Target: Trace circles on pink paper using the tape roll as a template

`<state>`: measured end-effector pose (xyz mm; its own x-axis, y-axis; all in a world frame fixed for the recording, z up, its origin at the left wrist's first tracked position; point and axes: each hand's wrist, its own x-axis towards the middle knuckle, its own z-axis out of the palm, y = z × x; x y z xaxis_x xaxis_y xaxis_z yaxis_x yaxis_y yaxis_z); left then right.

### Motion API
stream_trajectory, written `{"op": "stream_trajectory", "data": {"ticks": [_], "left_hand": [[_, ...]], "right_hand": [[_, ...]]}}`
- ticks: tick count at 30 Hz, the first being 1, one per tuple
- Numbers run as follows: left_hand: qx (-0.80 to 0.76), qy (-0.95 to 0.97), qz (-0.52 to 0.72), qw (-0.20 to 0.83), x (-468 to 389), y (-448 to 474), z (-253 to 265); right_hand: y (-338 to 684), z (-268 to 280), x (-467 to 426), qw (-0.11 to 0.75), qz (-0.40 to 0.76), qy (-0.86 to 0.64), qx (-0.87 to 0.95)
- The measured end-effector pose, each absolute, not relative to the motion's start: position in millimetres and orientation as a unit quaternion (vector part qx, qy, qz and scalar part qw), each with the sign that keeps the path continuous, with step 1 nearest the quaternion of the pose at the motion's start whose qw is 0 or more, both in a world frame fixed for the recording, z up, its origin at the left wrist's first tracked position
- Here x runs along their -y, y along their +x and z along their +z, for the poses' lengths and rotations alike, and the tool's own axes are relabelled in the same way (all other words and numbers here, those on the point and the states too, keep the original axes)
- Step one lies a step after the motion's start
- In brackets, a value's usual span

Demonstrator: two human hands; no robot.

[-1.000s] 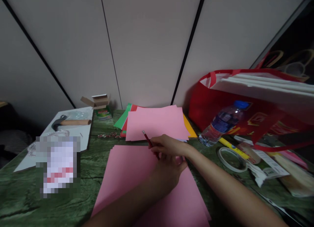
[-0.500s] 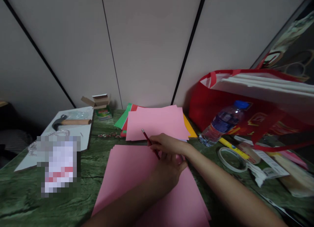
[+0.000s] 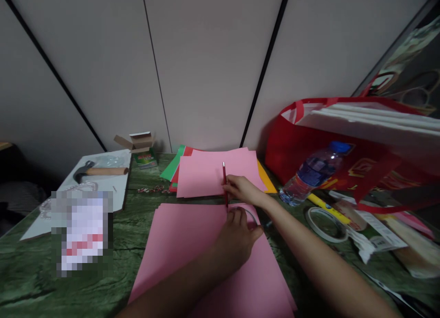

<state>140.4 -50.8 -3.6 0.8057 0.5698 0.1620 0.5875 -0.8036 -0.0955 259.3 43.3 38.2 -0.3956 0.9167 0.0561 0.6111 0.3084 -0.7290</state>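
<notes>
A dark red pencil [image 3: 224, 173] is pinched in my right hand [image 3: 242, 190], nearly upright, with its pale end up. Its lower tip is at the far edge of the pink paper stack [image 3: 185, 244], by the fingers of my left hand [image 3: 240, 233]. That hand grips a thin round ring [image 3: 254, 216] and presses it on the paper near the top right corner. My fingers cover most of the ring, so its kind is unclear.
Behind lie more pink sheets [image 3: 206, 171] over coloured ones. To the right are a water bottle [image 3: 311, 173], a red bag [image 3: 288, 144], a tape roll [image 3: 326, 224] and scissors [image 3: 388, 290]. At left, a hammer [image 3: 103, 171] rests on a white board [image 3: 118, 189] beside an open box [image 3: 144, 157].
My right hand has moved up and right with the pencil, which has swung from leaning left to almost upright. More of the ring shows now. My left hand has stayed nearly in place.
</notes>
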Motion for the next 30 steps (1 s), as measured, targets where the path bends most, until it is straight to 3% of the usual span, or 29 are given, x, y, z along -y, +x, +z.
{"op": "stream_trajectory", "data": {"ticks": [11, 18, 21, 30], "left_hand": [[0.301, -0.945, -0.08, 0.096, 49.7, 139.8, -4.1], [0.294, -0.947, -0.079, 0.097, 48.4, 137.5, -0.8], [0.291, -0.947, -0.083, 0.105, 47.6, 136.1, -0.6], [0.3, -0.948, -0.056, 0.088, 43.2, 136.9, -4.0]], "right_hand": [[301.5, 24.5, -36.8, 0.3, 0.248, -0.564, 0.728], [325.8, 22.0, 10.6, 0.514, 0.272, -0.586, 0.564], [325.6, 19.0, 45.2, 0.542, 0.241, -0.588, 0.55], [308.1, -14.0, 146.8, 0.339, 0.144, -0.518, 0.772]]}}
